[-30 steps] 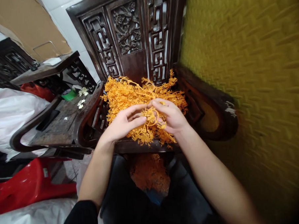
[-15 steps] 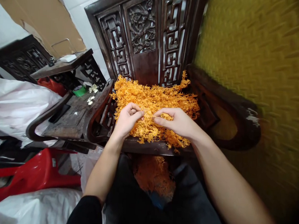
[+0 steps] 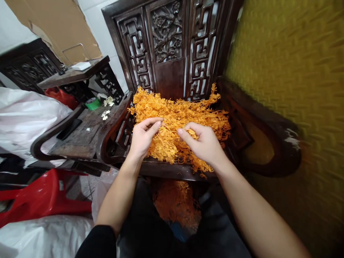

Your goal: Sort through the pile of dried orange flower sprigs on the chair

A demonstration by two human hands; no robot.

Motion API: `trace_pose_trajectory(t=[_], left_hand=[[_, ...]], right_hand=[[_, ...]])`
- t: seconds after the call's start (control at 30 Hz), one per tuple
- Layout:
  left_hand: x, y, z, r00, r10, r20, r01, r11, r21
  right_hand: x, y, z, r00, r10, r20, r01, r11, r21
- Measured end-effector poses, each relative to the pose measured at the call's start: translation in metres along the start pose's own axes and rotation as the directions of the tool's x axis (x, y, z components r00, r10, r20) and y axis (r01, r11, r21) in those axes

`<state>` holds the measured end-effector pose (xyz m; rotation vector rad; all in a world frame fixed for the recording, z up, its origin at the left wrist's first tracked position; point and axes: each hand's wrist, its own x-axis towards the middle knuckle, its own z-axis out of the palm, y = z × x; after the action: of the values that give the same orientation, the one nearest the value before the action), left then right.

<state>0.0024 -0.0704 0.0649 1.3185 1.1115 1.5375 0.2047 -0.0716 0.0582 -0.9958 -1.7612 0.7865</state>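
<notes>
A loose heap of orange stringy strands [image 3: 178, 118] lies on the seat of a dark carved wooden chair [image 3: 164, 170]. My left hand [image 3: 143, 137] rests on the heap's near left side with its fingers stretched out over the strands. My right hand [image 3: 205, 143] sits on the near right side, fingers curled and pinching into the strands. The two hands are a little apart, with orange strands bulging between them. A second clump of the same orange strands [image 3: 176, 201] lies lower down, between my legs.
A second dark wooden chair [image 3: 74, 136] stands to the left with small white flowers [image 3: 105, 112] on its seat. A red plastic chair [image 3: 34, 206] lies at lower left among white plastic sheets [image 3: 15, 118]. A yellow textured wall [image 3: 300, 73] fills the right.
My hands have moved apart on the heap. The left hand's fingers have stretched out from a pinch, and the small clump held between both hands a second ago is back in the heap.
</notes>
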Motion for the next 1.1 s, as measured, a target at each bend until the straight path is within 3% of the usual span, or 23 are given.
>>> trace_pose_trajectory(t=[0.13,0.2,0.27,0.33,0.4,0.5,0.57,0.63,0.7,0.77,0.87,0.93,1.1], left_hand=[[0.012,-0.009,-0.006,0.993,0.072,-0.094,-0.068,0.997,0.045],[0.024,-0.013,-0.018,0.967,0.114,-0.228,-0.105,0.993,0.051],[0.036,-0.016,-0.034,0.895,0.134,-0.426,-0.136,0.990,0.027],[0.043,-0.017,-0.046,0.837,0.095,-0.538,-0.129,0.991,-0.025],[0.041,-0.018,-0.047,0.885,0.074,-0.460,-0.102,0.994,-0.037],[0.028,-0.017,-0.032,0.960,0.087,-0.267,-0.094,0.996,-0.012],[0.019,-0.013,-0.021,0.976,0.098,-0.196,-0.100,0.995,-0.001],[0.013,-0.009,-0.014,0.985,0.084,-0.150,-0.086,0.996,-0.001],[0.009,-0.005,-0.011,0.993,0.066,-0.098,-0.066,0.998,-0.001],[0.007,-0.002,-0.010,0.998,0.055,-0.038,-0.054,0.998,0.012],[0.001,0.001,-0.007,0.998,0.023,0.056,-0.025,0.999,0.037],[-0.002,0.002,-0.005,0.995,-0.010,0.104,0.006,0.999,0.038],[-0.004,0.005,-0.004,0.984,-0.105,0.146,0.110,0.994,-0.028]], right_hand=[[-0.004,-0.008,0.003,0.996,-0.065,-0.060,0.059,0.993,-0.099],[-0.006,-0.013,0.000,0.986,-0.115,-0.125,0.105,0.991,-0.082],[-0.008,-0.014,-0.007,0.957,-0.106,-0.272,0.126,0.990,0.057],[-0.008,-0.011,-0.014,0.926,-0.011,-0.377,0.136,0.943,0.305],[-0.006,-0.007,-0.017,0.946,0.092,-0.311,0.097,0.833,0.544],[-0.005,-0.006,-0.013,0.989,0.139,-0.054,-0.062,0.713,0.698],[-0.006,-0.008,-0.006,0.990,0.126,0.058,-0.131,0.718,0.683],[-0.008,-0.010,0.001,0.990,0.099,0.101,-0.139,0.810,0.570],[-0.009,-0.011,0.008,0.998,0.047,0.050,-0.063,0.927,0.370],[-0.008,-0.009,0.013,0.997,-0.061,-0.048,0.068,0.985,0.156],[-0.007,-0.003,0.019,0.959,-0.255,-0.120,0.248,0.966,-0.070],[-0.007,0.001,0.020,0.939,-0.323,-0.117,0.303,0.939,-0.163],[-0.009,0.000,0.015,0.897,-0.414,-0.154,0.387,0.905,-0.176]])
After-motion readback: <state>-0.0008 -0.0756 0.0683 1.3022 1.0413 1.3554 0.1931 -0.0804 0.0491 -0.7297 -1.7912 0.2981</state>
